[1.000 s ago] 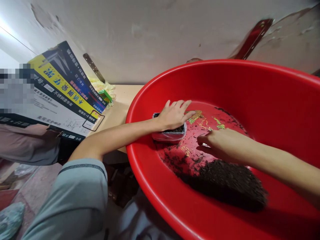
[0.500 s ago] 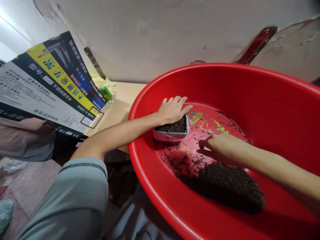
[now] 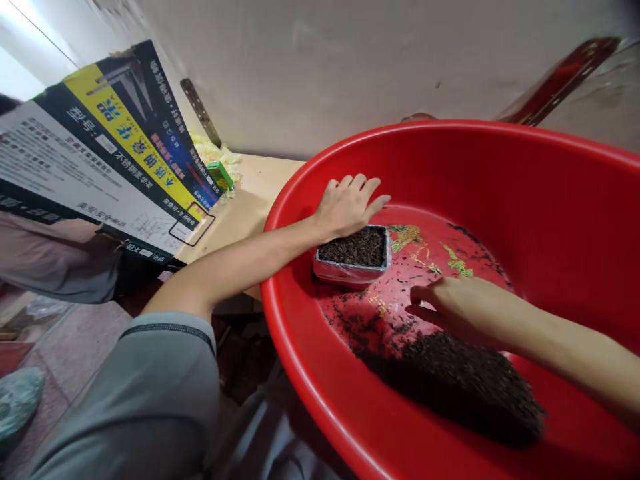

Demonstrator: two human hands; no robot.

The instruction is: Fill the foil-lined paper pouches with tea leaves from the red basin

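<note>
A big red plastic basin [image 3: 320,373] fills the right of the view. Inside it stands a small rectangular foil-wrapped tray [image 3: 353,257] filled level with dark loose tea-like bits. My left hand [image 3: 347,207] is just behind the tray against the basin wall, fingers stretched out and spread, holding nothing. My right hand [image 3: 460,307] rests palm down on the basin floor at the edge of a dark heap of the same bits [image 3: 465,387]; its fingers are curled under, and what they hold is hidden.
A printed cardboard box [image 3: 100,147] leans at the left over a beige tabletop [image 3: 247,197]. A small green box [image 3: 220,175] lies by the wall. Loose dark bits are scattered over the basin floor. A red-brown bracket [image 3: 560,80] hangs on the wall.
My left hand has slid off the top of the tray to the basin wall behind it, uncovering the filling. My right hand has drawn back slightly toward the heap.
</note>
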